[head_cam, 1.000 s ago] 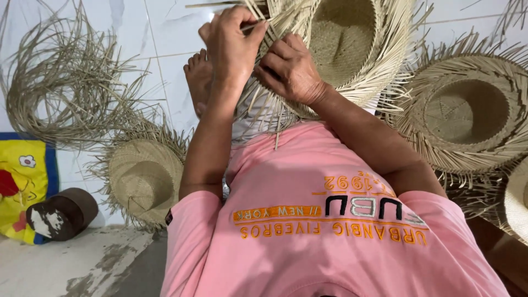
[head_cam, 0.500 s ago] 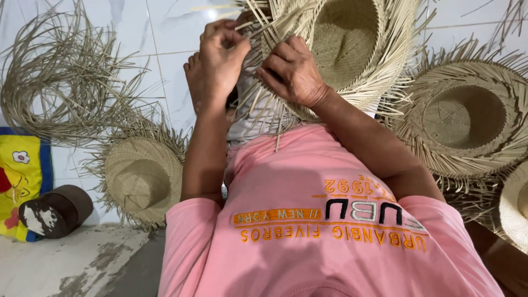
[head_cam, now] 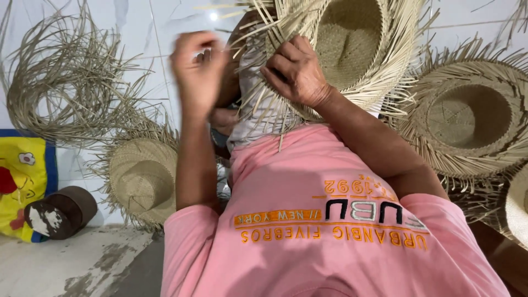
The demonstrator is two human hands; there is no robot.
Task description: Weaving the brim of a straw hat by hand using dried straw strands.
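A: Unfinished hat [head_cam: 352, 49]: woven pale straw, matt, coarse, with loose stiff strands at the brim.
B: Floor tiles [head_cam: 137, 38]: white, glossy. Pink shirt [head_cam: 330, 236]: soft matt cloth. Near-left concrete floor [head_cam: 71, 264]: rough, patchy grey.

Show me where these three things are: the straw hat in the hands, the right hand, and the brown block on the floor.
straw hat [head_cam: 352, 44], head view, woven crown
right hand [head_cam: 294, 74], head view, back of hand
brown block [head_cam: 63, 212], head view, rounded side
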